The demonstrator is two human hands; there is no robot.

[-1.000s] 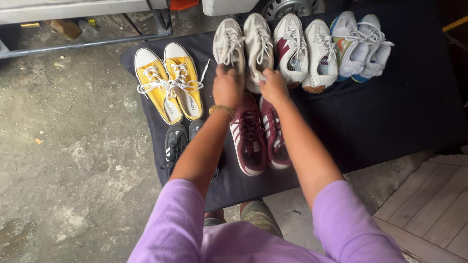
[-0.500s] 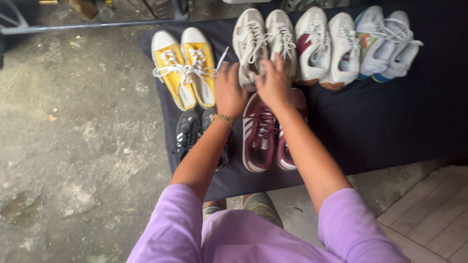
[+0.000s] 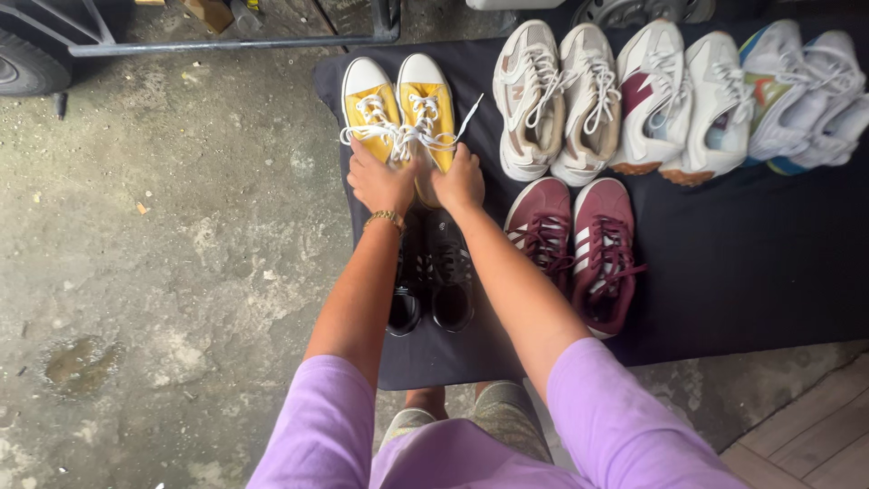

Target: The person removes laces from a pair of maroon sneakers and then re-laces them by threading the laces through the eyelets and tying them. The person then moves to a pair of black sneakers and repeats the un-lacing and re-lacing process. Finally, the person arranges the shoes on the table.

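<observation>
The person looks down at a black cloth that is spread on the concrete floor, with several pairs of shoes on it. Both arms reach forward to the pair of yellow sneakers, which stands at the far left end of the cloth, with white toe caps pointing away and white laces loose across the top. The left hand rests on the heel of the left yellow shoe, and the right hand rests on the heel of the right one. The fingers curl over the heels, so the hands grip the shoes at the back; how tight the grip is, I cannot tell. A gold bracelet is on the left wrist.

Just below the hands, between the forearms, a pair of black shoes lies on the cloth. To the right of it is a pair of maroon sneakers with white stripes. In the far row, beside the yellow pair, stand beige sneakers, then white sneakers, then light sneakers with colours. The person wears purple sleeves.
</observation>
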